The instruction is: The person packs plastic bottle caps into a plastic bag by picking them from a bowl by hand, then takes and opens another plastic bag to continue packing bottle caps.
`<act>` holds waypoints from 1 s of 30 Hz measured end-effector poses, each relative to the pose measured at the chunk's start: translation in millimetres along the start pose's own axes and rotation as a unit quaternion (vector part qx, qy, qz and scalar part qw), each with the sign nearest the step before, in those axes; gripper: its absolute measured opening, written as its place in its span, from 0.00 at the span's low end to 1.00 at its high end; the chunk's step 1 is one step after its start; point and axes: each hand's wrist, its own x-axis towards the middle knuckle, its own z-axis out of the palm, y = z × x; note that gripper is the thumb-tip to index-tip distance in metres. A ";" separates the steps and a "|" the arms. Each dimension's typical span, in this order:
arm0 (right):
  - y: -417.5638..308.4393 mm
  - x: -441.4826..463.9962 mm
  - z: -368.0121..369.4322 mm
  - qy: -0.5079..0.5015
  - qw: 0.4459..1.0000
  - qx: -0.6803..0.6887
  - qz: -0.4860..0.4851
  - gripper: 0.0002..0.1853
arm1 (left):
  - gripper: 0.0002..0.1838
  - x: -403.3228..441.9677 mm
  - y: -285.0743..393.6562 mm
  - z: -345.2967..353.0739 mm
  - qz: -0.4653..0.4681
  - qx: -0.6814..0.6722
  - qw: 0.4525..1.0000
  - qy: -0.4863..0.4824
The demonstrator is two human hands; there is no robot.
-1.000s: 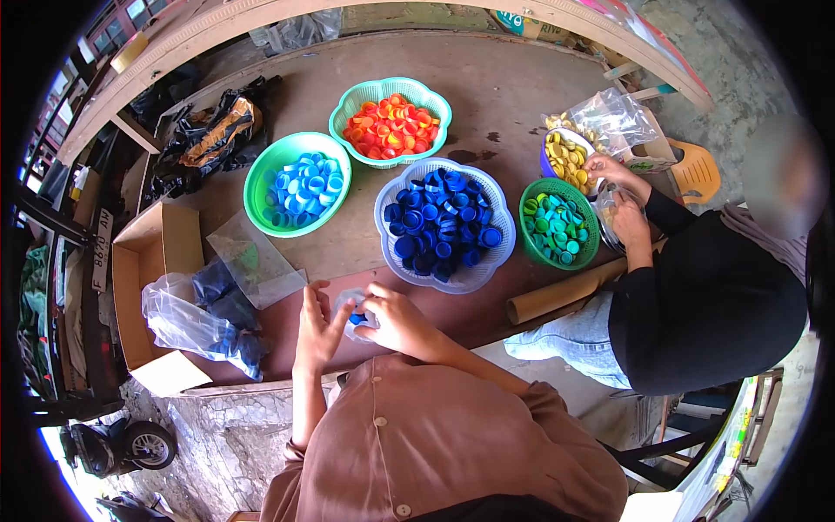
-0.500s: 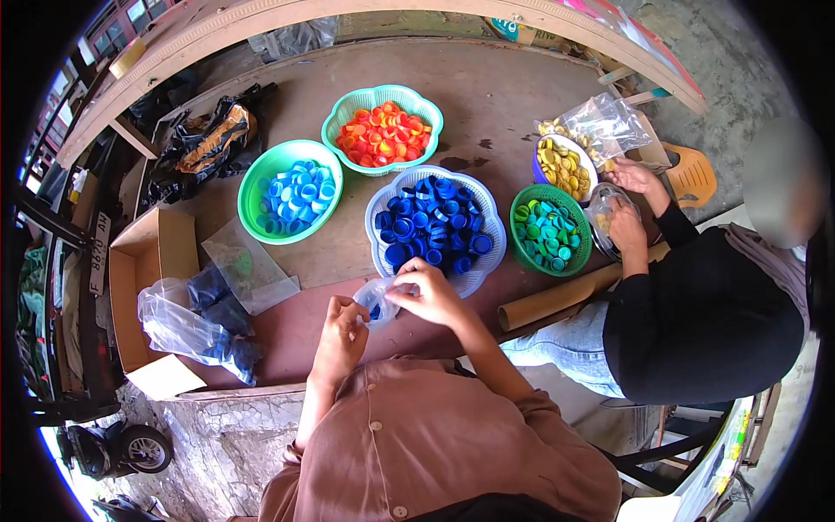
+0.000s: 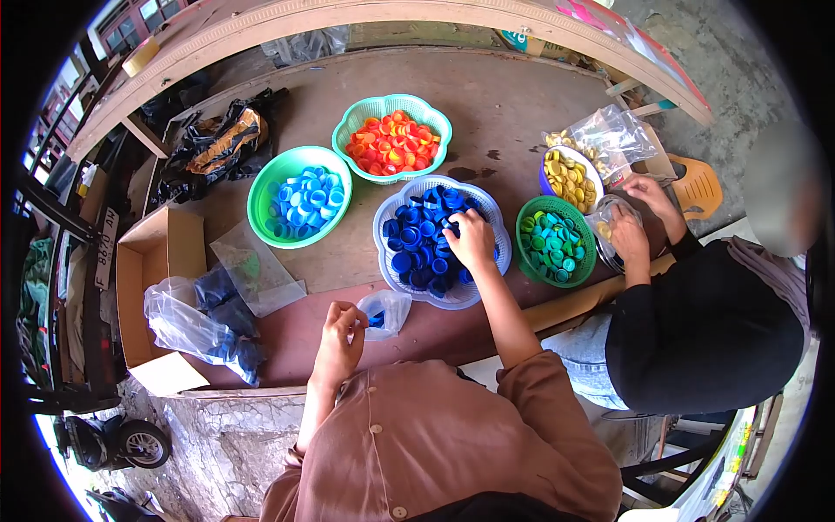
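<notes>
A small clear plastic bag (image 3: 390,312) with a few dark blue bottle caps inside is gripped at its left edge by my left hand (image 3: 340,339), whose fingers are closed. Its mouth stands partly open above the table's front edge. My right hand (image 3: 474,241) reaches into the pale blue basket (image 3: 380,261) of dark blue bottle caps (image 3: 419,248). Its fingers are bent and pressed together on caps at the right side of the pile; the fingertips are partly hidden.
Light blue caps fill a green bowl (image 3: 255,209), orange caps a mint basket (image 3: 348,110), green caps a dark green basket (image 3: 529,270). At right, a co-worker (image 3: 696,322) handles a bag beside yellow caps (image 3: 570,178). A cardboard box (image 3: 139,287) and filled bags (image 3: 187,322) lie left.
My right hand has let go of the plastic bag and moved up and right into the basket of dark blue caps. My left hand still holds the bag, which now gapes wider.
</notes>
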 end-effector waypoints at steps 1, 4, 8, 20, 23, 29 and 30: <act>-0.7 2.2 2.5 -0.005 1.000 -0.022 0.014 0.08 | 0.06 -0.7 1.1 1.3 -0.007 -0.010 1.000 0.005; 1.3 4.6 5.8 -0.015 0.998 -0.003 0.057 0.07 | 0.07 -2.0 0.3 2.4 -0.028 -0.020 0.999 0.001; 14.6 3.9 10.2 -0.001 0.944 0.273 0.183 0.08 | 0.08 -2.0 6.4 3.0 -0.044 -0.011 0.999 0.009; -78.0 -44.3 -47.4 -0.044 0.784 0.594 0.176 0.03 | 0.16 -1.1 7.7 11.6 -0.042 -0.025 0.999 0.022; -116.6 -67.3 -40.5 -0.026 0.942 0.320 -0.101 0.05 | 0.16 -1.6 8.4 12.3 -0.063 -0.035 0.997 0.015; -119.1 -73.6 -32.0 -0.117 0.958 0.217 -0.147 0.08 | 0.18 -2.2 3.3 7.4 -0.077 -0.040 0.996 0.025; -114.6 -71.6 -33.0 -0.148 0.956 0.204 -0.148 0.08 | 0.18 -2.5 3.4 7.3 -0.076 -0.040 0.996 0.025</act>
